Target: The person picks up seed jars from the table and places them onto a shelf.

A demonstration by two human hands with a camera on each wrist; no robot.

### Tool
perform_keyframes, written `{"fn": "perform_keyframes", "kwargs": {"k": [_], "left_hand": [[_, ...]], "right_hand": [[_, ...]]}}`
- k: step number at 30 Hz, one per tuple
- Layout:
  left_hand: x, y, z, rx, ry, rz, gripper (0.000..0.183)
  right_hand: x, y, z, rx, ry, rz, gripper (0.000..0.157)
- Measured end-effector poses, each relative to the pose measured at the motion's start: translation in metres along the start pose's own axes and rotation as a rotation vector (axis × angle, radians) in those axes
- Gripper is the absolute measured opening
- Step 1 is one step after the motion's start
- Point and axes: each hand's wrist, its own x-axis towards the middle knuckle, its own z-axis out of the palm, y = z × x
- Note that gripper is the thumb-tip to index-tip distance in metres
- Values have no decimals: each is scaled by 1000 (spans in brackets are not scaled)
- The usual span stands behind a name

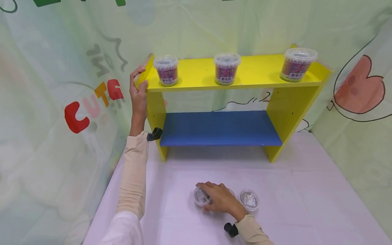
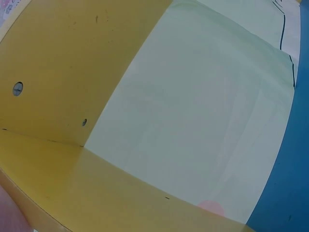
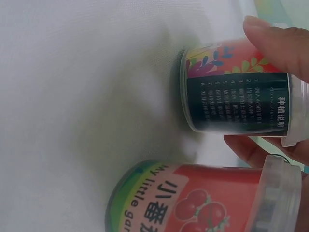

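Note:
My left hand (image 1: 139, 90) grips the upper left end of a yellow and blue wooden shelf (image 1: 196, 73). In the left wrist view, the shelf's yellow side panel (image 2: 63, 63) fills the left part. Low on the table, my right hand (image 1: 222, 199) holds a small lidded plastic cup (image 1: 200, 196) near its lid. Its red and black label (image 3: 236, 101) shows between thumb and fingers in the right wrist view. Beside it stands a second cup (image 3: 203, 208) with a red tomato label, mostly hidden under the hand in the head view. A third cup (image 1: 248, 199) stands to the right.
Three purple-labelled cups stand along the yellow top board: one at left (image 1: 166, 71), one near the middle (image 1: 226, 69), one at right (image 1: 297, 66). Below is a blue board (image 1: 220, 127). The table has a pale cloth (image 1: 306, 190); printed curtains (image 1: 61, 163) hang around.

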Motion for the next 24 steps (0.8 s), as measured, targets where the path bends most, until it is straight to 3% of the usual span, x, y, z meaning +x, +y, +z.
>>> {"fn": "perform_keyframes", "kwargs": {"k": [5,9,16,20,24], "left_hand": [[0,0,0,4,1,5,35],[-1,0,1,8,4,10,34],[-2,0,0,2,6,7,35],[-1,0,1,-10,4,9,34],[0,-2,0,-38,-2,13,34]], "right_hand": [[1,2,0,37,43,0,74],[2,3,-2,139,100,20,73],[6,3,-8,305,281,28,76],[9,3,-15,445,355,50,75],[11,3,-21,616,365,70,72]]}}
